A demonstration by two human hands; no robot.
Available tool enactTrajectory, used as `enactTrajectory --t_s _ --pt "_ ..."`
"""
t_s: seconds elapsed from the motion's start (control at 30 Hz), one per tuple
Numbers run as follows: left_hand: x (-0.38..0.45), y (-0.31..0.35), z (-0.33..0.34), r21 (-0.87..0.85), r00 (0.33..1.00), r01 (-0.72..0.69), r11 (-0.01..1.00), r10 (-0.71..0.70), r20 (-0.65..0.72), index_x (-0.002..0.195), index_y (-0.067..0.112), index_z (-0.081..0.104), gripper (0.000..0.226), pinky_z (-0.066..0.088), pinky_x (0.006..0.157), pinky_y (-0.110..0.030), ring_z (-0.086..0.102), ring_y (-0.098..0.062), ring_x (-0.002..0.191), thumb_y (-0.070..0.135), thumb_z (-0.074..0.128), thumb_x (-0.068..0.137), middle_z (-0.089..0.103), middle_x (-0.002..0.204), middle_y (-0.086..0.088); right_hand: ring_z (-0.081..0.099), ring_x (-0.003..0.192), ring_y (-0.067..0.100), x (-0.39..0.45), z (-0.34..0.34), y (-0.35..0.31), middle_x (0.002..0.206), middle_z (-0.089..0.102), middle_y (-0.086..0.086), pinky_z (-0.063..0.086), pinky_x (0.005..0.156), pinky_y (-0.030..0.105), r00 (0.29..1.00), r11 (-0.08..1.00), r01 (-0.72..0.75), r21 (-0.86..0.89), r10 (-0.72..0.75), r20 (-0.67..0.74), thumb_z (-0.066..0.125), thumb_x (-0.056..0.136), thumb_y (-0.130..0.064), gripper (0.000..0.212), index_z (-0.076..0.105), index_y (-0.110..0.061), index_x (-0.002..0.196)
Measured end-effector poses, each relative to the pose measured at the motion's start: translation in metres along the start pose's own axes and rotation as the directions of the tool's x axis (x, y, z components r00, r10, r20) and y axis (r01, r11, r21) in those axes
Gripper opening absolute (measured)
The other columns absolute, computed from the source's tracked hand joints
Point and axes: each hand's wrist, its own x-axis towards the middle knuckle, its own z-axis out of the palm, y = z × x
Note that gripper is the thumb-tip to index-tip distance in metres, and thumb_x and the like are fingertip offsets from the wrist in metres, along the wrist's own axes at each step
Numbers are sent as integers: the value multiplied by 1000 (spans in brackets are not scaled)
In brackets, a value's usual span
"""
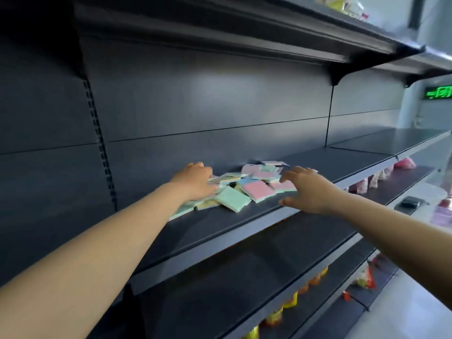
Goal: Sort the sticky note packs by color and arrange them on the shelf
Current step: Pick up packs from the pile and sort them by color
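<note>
A loose pile of sticky note packs (247, 182) in pink, green, blue and yellow lies mixed on the dark shelf (220, 231). A green pack (232, 198) and a pink pack (258, 190) lie at the front of the pile. My left hand (195, 181) rests on the pile's left side, fingers curved down over the packs; whether it grips one is hidden. My right hand (305, 189) hovers at the pile's right edge with fingers spread, its thumb near the shelf's front edge.
Another dark shelf (269, 33) hangs overhead and limits room above. Lower shelves hold packaged goods (291, 302) in yellow and red. More packets (381, 177) sit at the right, below the shelf. The shelf stretches bare to the right (391, 140).
</note>
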Motion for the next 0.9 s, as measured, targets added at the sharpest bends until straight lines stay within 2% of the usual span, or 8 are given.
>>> enactTrajectory --t_s 0.1,0.2,0.3,0.4,0.57,0.73,0.87,0.9 --pt "71 35 15 -59 1000 -5 998 4 -7 120 14 54 42 41 92 -35 46 -26 118 44 51 90 49 123 -6 37 131 26 31 -3 63 142 40 6 28 105 30 1000 997 -15 -70 17 25 61 85 -44 62 41 -19 138" --pt "132 66 29 -78 1000 -12 997 11 -12 118 13 54 43 41 90 -34 47 -26 116 45 53 89 50 122 -6 37 132 27 68 0 121 143 39 5 33 108 37 997 997 -49 -66 52 49 63 82 -47 64 42 -23 137" --pt "181 96 45 -98 1000 -20 995 20 2 114 11 55 40 42 91 -33 48 -27 113 42 53 89 51 120 -9 37 131 27 99 7 170 140 42 5 34 106 38 997 998 -45 -42 48 59 64 81 -49 65 43 -24 137" --pt "218 121 64 -91 999 -26 995 30 38 119 10 53 42 40 98 -38 45 -27 118 42 51 91 49 123 -8 38 130 27 131 19 213 138 43 4 33 104 35 994 999 -10 -39 14 105 64 81 -47 65 43 -22 137" --pt "286 147 91 -106 998 40 994 -35 50 118 13 53 39 41 93 -34 47 -24 116 39 52 90 50 122 -5 48 117 23 201 47 274 126 51 1 40 95 34 962 993 104 49 -113 250 64 81 -49 56 49 -21 127" --pt "351 162 125 -272 982 176 946 -151 112 124 17 49 40 41 99 -35 49 -21 118 39 53 90 49 132 -2 46 123 16 271 79 306 134 47 -5 36 99 26 867 948 245 202 -308 392 69 74 -56 68 48 -26 132" --pt "387 162 150 -278 957 279 919 -243 156 127 17 50 45 39 103 -36 48 -19 120 42 53 90 49 135 -2 46 121 10 308 99 317 138 39 -16 46 92 21 738 889 273 367 -438 514 75 72 -48 73 43 -33 137" --pt "394 161 154 -278 951 298 913 -258 173 128 16 49 45 38 104 -34 47 -19 122 41 53 91 48 137 -2 46 122 9 315 101 317 137 38 -17 44 95 23 699 877 292 381 -468 540 75 73 -47 74 42 -33 137"
